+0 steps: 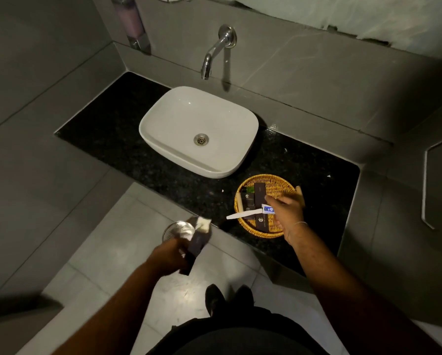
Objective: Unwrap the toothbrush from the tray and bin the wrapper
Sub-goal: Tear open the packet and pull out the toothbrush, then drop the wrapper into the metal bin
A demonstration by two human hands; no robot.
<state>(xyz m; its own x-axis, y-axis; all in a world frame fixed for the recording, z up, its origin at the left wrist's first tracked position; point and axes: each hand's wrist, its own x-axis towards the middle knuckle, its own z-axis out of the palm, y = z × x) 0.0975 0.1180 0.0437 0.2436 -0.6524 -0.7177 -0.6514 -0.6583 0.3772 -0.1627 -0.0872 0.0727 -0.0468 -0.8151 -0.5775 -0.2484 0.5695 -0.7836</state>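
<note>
step: unwrap looks done; bin leg in hand, wrapper not yet dropped.
left hand (170, 254): fingers closed round the wrapper (197, 242), a dark sleeve with a pale torn end. Motion-blurred, so exact finger contact unclear.
wrapper position: held in the air, pale end overlapping the bin (175, 230) rim in this view. Height above it cannot be judged.
bin: small round metal one on the floor, 7 o'clock of the sink (198, 129), just off the bench (127, 147) front edge.
right hand (287, 210): over the tray (273, 181); fingers pinching the toothbrush (243, 214) at its right end along with a small blue-and-white tube (268, 208).
toothbrush: white, bare, roughly level, pointing to 9 o'clock, tip past the tray's left rim.
tray: wicker, on the bench at 4 o'clock of the sink; dark boxed sachets (259, 193) left inside.
next: centre the wrapper over the bin mouth, then open the left fingers. Light sleeve may flutter, so I'd release low and close.
risk: small bin opening; wrapper could land on the floor tiles.
</note>
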